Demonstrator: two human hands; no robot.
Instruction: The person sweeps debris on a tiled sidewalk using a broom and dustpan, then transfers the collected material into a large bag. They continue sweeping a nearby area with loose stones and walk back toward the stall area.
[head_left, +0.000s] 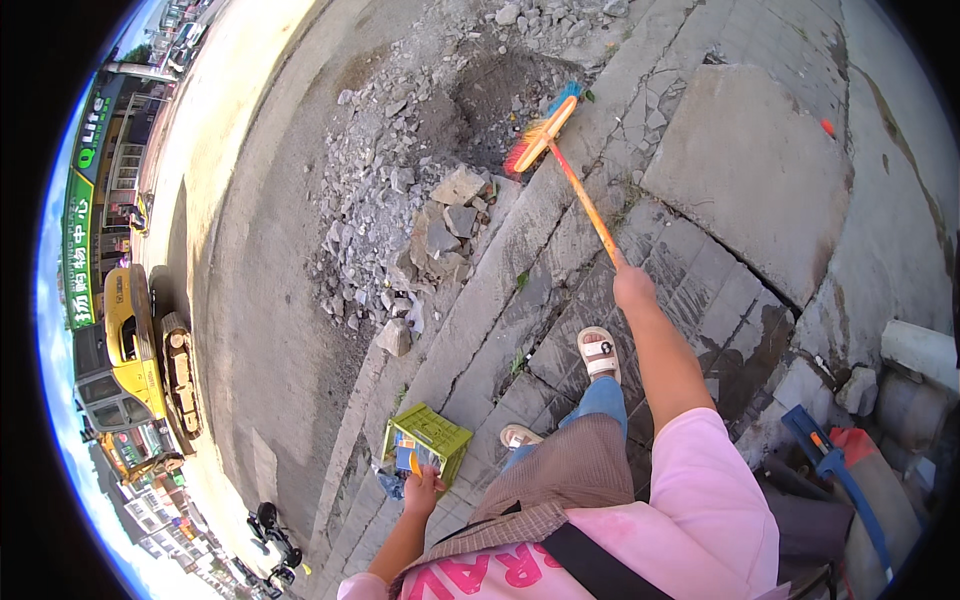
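Observation:
My right hand (pixel 634 287) is stretched forward and closed around the end of an orange broom's handle (pixel 582 199). The broom's head (pixel 543 134), with red, yellow and blue bristles, is at the kerb beside a rubble-filled hollow. Low on the left, my left hand (pixel 422 490) is closed on a short orange handle-like piece (pixel 415 464) at a yellow-green plastic basket (pixel 436 438). Whether that piece belongs to the basket is unclear. Blue and white litter shows inside the basket, which is tilted near my feet.
Broken stone and gravel (pixel 380 200) line the kerb, with larger chunks (pixel 440 237). A big concrete slab (pixel 755 175) lies right of the broom. Bags and debris (pixel 880 480) crowd the lower right. A yellow excavator (pixel 140 350) and a motorcycle (pixel 270 545) stand along the road.

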